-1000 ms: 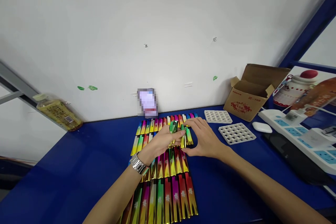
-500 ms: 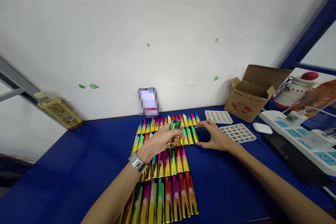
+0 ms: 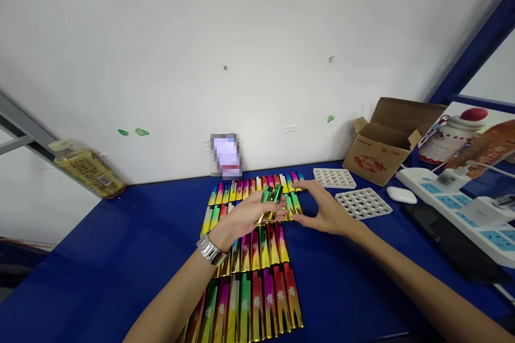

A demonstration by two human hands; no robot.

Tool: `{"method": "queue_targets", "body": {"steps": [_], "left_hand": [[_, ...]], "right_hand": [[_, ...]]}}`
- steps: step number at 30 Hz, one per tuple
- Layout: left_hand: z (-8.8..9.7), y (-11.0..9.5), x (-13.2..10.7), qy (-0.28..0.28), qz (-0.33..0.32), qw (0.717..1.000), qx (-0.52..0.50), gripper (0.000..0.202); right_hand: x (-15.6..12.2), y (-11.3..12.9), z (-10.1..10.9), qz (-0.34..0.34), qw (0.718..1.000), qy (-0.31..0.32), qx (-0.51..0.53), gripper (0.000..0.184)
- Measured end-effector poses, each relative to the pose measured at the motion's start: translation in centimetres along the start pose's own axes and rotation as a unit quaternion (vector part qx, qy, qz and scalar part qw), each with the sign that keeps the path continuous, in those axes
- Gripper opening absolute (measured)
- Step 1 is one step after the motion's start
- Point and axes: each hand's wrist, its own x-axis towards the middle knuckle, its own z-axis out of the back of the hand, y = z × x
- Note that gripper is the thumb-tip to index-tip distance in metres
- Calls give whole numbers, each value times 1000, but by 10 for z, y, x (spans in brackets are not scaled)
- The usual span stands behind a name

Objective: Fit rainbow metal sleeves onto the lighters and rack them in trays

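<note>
Shiny two-tone lighters (image 3: 257, 300) lie side by side in several rows on the blue table. My left hand (image 3: 249, 211), with a metal watch (image 3: 211, 249) on its wrist, holds green-and-gold lighters (image 3: 276, 194) over the middle rows. It hides part of the second row from the back. At that row's right end is my right hand (image 3: 319, 208), its thumb and fingers apart around the end green-and-yellow lighters (image 3: 296, 205). I see nothing held in it.
Two white perforated trays (image 3: 363, 203) lie right of the rows, before an open cardboard box (image 3: 372, 155). Farther right are a white case (image 3: 401, 195), a black device (image 3: 446, 241) and a power strip (image 3: 454, 209). A phone (image 3: 226, 155) leans on the wall; a bottle (image 3: 90, 171) stands left.
My right hand has shifted slightly left, its fingers now nearer the row's end. In my left hand the green lighters are spread farther apart, and its fingers have opened out somewhat.
</note>
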Motion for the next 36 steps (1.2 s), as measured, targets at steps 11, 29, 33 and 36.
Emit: {"method": "queue_targets", "body": {"steps": [11, 29, 33, 36], "left_hand": [[-5, 7, 3, 49, -43, 997, 52, 35], [13, 8, 9, 31, -8, 999, 3, 58], [12, 8, 9, 22, -22, 999, 8, 49], [8, 5, 7, 10, -27, 999, 26, 46]], "right_hand": [[9, 35, -9, 40, 998, -57, -3, 66], [-19, -32, 12, -108, 985, 132, -22, 64], [-20, -35, 9, -100, 985, 136, -22, 59], [-22, -39, 8, -99, 986, 135, -17, 60]]}}
